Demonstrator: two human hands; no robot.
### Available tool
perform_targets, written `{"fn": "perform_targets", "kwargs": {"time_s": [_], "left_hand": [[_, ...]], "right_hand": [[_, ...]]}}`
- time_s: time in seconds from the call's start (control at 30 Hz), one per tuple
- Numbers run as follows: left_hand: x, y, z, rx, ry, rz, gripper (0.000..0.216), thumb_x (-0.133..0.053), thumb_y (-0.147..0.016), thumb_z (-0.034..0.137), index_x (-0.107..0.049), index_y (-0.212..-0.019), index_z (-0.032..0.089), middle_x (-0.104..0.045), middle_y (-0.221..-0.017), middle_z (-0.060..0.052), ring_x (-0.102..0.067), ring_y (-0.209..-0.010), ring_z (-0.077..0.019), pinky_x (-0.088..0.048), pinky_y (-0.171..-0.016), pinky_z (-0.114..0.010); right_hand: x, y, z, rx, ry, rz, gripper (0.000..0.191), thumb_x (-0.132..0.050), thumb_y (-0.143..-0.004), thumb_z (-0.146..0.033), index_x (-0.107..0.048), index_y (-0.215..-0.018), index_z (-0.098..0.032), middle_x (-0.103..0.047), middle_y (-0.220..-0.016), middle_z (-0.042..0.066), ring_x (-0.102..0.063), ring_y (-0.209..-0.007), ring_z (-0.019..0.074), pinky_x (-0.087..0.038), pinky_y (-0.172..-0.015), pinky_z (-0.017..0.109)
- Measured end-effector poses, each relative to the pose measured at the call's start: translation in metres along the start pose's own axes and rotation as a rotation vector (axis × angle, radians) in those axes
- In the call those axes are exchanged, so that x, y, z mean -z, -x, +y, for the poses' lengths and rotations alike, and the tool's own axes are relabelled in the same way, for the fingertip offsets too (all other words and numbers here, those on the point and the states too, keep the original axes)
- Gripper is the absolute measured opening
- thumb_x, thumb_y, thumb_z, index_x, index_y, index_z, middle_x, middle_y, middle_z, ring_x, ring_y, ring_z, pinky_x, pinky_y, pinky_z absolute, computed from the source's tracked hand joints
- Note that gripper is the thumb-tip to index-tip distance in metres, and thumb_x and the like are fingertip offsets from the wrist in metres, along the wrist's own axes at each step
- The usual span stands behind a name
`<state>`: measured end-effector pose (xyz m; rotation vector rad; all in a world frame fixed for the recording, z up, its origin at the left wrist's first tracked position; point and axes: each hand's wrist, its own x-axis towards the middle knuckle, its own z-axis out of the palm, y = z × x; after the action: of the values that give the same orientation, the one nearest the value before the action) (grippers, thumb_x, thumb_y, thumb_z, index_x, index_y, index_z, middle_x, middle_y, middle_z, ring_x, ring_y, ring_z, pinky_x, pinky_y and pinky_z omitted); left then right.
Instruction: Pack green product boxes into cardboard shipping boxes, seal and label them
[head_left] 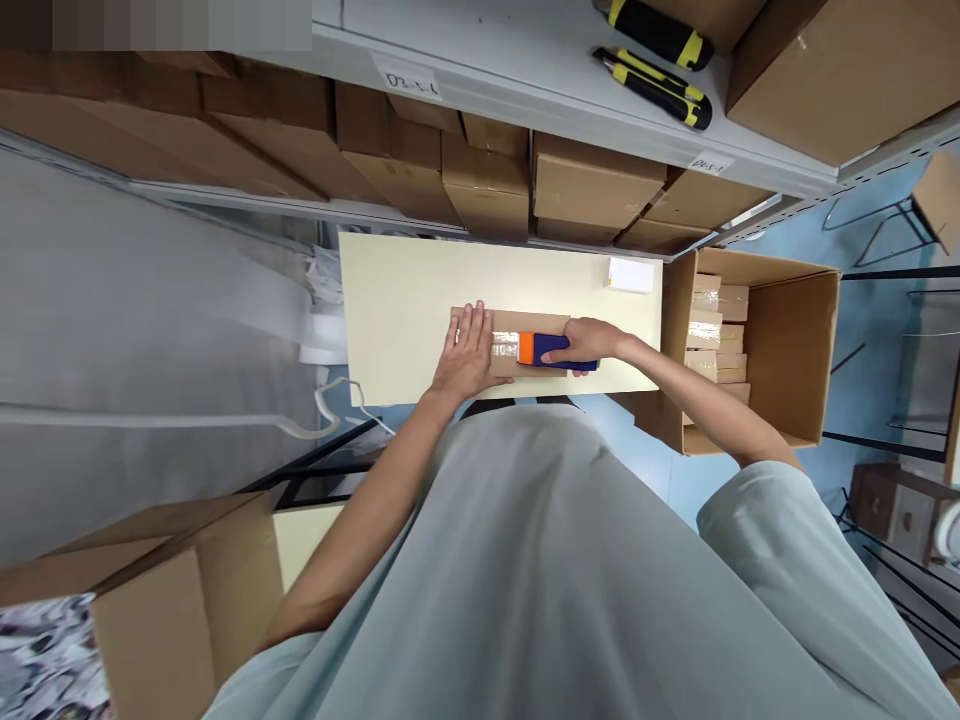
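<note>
A flat brown cardboard box [517,320] lies on the pale yellow table [405,280] in front of me. My left hand [466,355] rests flat on the box's left end, fingers stretched out. My right hand [581,343] is wrapped round a blue and orange tape dispenser [544,350], which sits on the right half of the box. A strip of shiny clear tape [505,344] runs along the top between my left hand and the dispenser's orange front.
A large open carton [787,350] with several small taped boxes [703,328] stands right of the table. A small white box [630,274] lies at the table's back right. Two utility knives [660,90] lie on the shelf [510,60] above. Another carton [172,600] holds crumpled paper at lower left.
</note>
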<state>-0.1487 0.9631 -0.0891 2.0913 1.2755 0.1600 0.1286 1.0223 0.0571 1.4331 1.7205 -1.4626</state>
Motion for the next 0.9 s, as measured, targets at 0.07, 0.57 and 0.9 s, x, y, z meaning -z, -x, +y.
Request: {"fn": "perform_targets", "kwargs": {"time_s": [0.07,0.57,0.9], "left_hand": [[0.001,-0.002,0.000,0.010,-0.015,-0.015,0.147,-0.085,-0.079,0.075,-0.010,-0.180,-0.001,-0.004,-0.187,-0.033,0.004,-0.176,-0.0490,0.003,-0.141,-0.066],[-0.004,-0.011,0.010,0.076,-0.031,-0.021,0.148,-0.070,-0.079,0.094,-0.017,-0.180,0.000,-0.009,-0.186,-0.035,0.001,-0.176,-0.0514,0.004,-0.139,-0.070],[-0.007,-0.018,0.022,0.084,-0.031,-0.022,0.146,-0.075,-0.079,0.090,-0.017,-0.181,0.004,-0.011,-0.187,-0.033,0.000,-0.176,-0.0520,0.002,-0.139,-0.071]], "right_hand": [[0.008,0.014,0.019,-0.006,-0.069,-0.045,0.064,-0.080,-0.091,-0.080,-0.074,-0.077,-0.018,-0.081,-0.071,0.007,-0.076,-0.067,0.0213,-0.055,-0.068,0.029],[0.022,0.029,0.129,0.103,-0.269,-0.156,0.067,-0.083,-0.080,-0.085,-0.073,-0.068,-0.020,-0.082,-0.069,0.008,-0.076,-0.063,0.0209,-0.055,-0.064,0.030],[0.026,0.031,0.147,0.111,-0.262,-0.160,0.068,-0.081,-0.081,-0.086,-0.072,-0.071,-0.020,-0.082,-0.071,0.007,-0.075,-0.062,0.0195,-0.053,-0.062,0.029]]}}
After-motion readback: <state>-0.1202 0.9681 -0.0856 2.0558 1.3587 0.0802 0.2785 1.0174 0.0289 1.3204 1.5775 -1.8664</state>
